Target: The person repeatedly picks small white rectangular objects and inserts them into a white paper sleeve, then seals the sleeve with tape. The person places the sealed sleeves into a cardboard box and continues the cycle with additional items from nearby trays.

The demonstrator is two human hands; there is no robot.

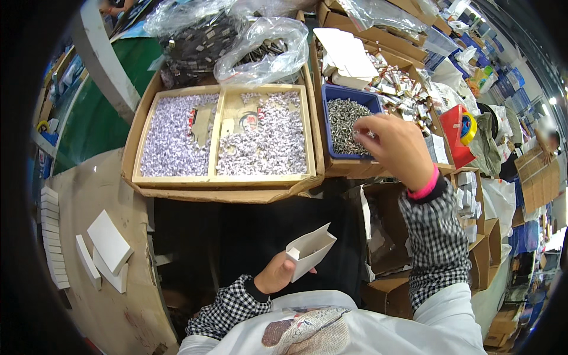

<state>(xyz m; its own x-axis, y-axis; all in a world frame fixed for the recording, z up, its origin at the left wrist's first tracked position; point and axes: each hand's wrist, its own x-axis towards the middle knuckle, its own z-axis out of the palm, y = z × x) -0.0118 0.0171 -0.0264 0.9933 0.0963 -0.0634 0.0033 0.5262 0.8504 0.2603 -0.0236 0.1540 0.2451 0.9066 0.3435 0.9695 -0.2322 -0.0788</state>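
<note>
A wide cardboard tray (142, 133) fills the middle of the worktop (112, 195), split into two wooden-framed compartments heaped with small folded white-and-purple paper pieces (269, 139); behind it lie clear plastic bags (260, 50) of dark parts. To its right sits a blue plastic bin (349, 93) full of small grey metal screws (343, 121), flanked by open cardboard boxes (378, 38) of more packed hardware. On the left part of the worktop rest a row and a loose pile of flat white cartons (109, 242). Lower, close to the body, the left hand (273, 273) is closed around a small white paper box (310, 251), held tilted with its open mouth up and to the right, its long axis running toward the bin. The right hand (395, 145) is stretched out over the near right edge of the blue bin, fingers curled and pinched together above the screws; whether it has any between the fingertips cannot be told. The bin lies up and to the right of the box, well apart from it, and the right hand is far nearer to the screws than the left.
</note>
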